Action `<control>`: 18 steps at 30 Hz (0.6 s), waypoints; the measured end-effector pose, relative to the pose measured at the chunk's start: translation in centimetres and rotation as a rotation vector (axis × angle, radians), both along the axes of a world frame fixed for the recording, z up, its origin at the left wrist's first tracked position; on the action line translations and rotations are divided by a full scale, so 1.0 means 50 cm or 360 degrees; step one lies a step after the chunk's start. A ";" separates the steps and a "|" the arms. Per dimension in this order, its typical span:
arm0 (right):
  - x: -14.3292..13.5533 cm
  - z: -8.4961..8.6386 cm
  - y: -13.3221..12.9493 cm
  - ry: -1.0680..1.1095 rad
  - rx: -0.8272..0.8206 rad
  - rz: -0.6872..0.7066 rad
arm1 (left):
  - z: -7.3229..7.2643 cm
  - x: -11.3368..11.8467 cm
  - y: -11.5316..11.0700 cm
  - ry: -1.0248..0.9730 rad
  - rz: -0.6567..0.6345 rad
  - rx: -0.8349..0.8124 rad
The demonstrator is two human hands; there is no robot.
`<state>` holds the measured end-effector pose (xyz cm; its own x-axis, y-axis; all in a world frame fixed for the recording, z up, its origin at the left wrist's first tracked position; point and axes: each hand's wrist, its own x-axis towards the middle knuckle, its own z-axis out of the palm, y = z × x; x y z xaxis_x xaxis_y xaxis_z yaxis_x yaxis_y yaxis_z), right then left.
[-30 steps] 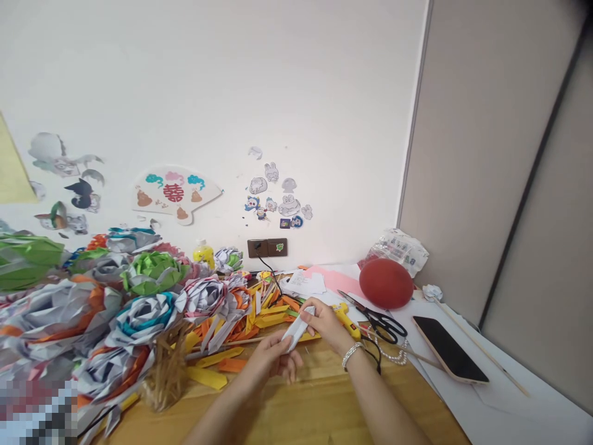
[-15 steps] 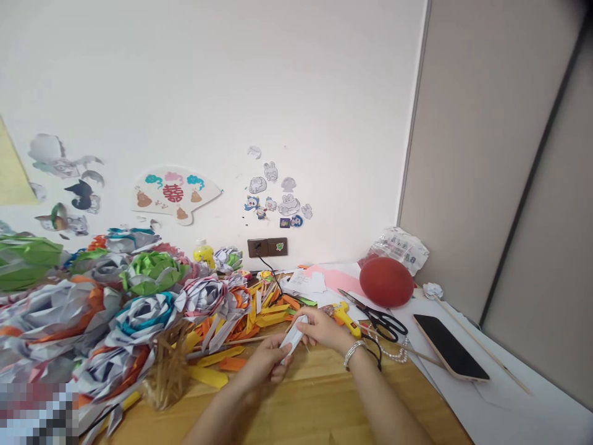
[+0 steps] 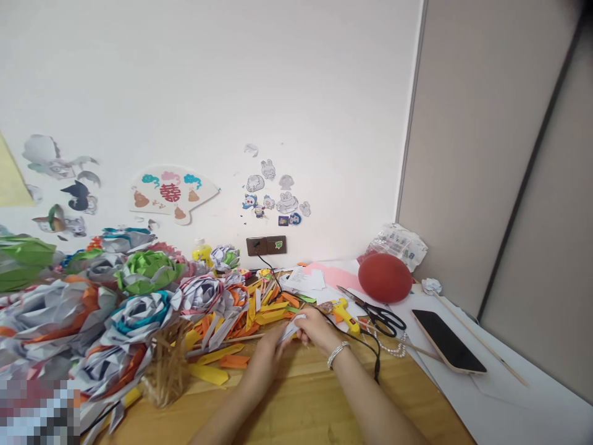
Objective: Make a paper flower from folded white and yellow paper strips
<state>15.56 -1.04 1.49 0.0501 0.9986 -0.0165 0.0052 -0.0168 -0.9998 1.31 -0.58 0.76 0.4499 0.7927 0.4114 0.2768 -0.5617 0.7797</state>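
Observation:
Both my hands meet over the wooden table point(image 3: 296, 408) and pinch one folded white paper strip point(image 3: 291, 329). My left hand point(image 3: 266, 358) grips its lower end; my right hand point(image 3: 316, 329), with a bead bracelet on the wrist, grips its upper end. The strip slants up to the right and is partly hidden by my fingers. Loose orange and yellow folded strips point(image 3: 259, 314) lie just behind my hands. A yellow glue gun point(image 3: 343, 313) sits right of my right hand, its black cord running past my wrist.
Several paper flowers point(image 3: 139, 309) crowd the left side, with a bundle of wooden sticks point(image 3: 167, 371) in front. Black scissors point(image 3: 377, 312), a red balloon point(image 3: 385, 277), a phone point(image 3: 447, 341), a pearl string point(image 3: 391, 349) and thin skewers lie right. A wall socket point(image 3: 266, 245) is behind.
My hands have drawn closer together and slid a little left and lower, so the paper strip shows less between the fingers. The view has shifted slightly.

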 end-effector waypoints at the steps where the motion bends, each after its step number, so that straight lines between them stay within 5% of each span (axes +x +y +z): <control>1: -0.001 -0.001 0.001 0.0011 -0.0003 0.0003 | 0.002 0.000 -0.001 -0.0031 -0.0010 -0.0021; 11: 0.021 -0.019 0.005 -0.0136 0.0135 0.0204 | -0.007 -0.007 0.016 -0.0226 0.0085 -0.0421; 18: 0.019 -0.023 0.007 -0.0293 0.0426 0.0028 | -0.002 -0.017 0.025 -0.0193 0.0050 -0.0640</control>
<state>16.52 -0.71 0.37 0.0105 0.9670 0.2545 0.1840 0.2482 -0.9511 0.44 0.65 0.66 0.3904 0.9135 0.1147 0.1816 -0.1986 0.9631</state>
